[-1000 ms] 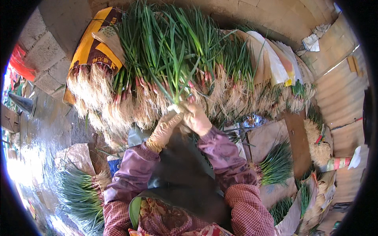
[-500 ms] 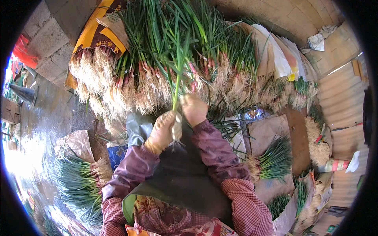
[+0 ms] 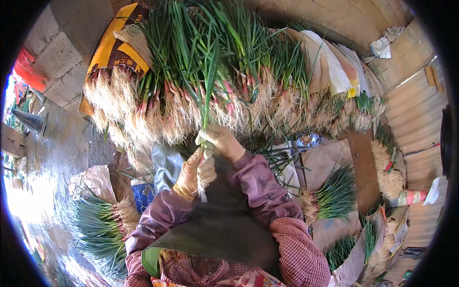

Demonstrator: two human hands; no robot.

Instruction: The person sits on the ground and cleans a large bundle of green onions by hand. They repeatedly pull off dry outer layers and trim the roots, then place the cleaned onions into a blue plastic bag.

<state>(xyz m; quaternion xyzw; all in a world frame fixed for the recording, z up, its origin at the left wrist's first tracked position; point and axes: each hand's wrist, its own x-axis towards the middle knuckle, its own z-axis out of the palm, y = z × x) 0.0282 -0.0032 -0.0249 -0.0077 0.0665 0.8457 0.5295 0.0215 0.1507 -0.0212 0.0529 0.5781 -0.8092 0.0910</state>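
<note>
A single spring onion (image 3: 207,103) stands upright in front of my dark apron, its green leaves pointing away from me. My left hand (image 3: 193,173), in a pale glove, is closed around its lower stem, and a whitish end hangs below the fingers. Just above, my right hand (image 3: 223,142), also gloved, pinches the stalk with bent fingers. Beyond both hands lies a broad heap of spring onions (image 3: 177,107), with reddish stems and long pale roots facing me.
A bundle of spring onions (image 3: 99,229) lies at the left, another bundle (image 3: 334,193) on brown sacking (image 3: 327,160) at the right. Yellow-and-brown sacking (image 3: 103,45) covers the heap's left end. A corrugated wall (image 3: 423,124) stands at the far right.
My right hand has shifted left and slightly down onto the stalk, which it now pinches. My left hand has come a little lower, and the onion with it.
</note>
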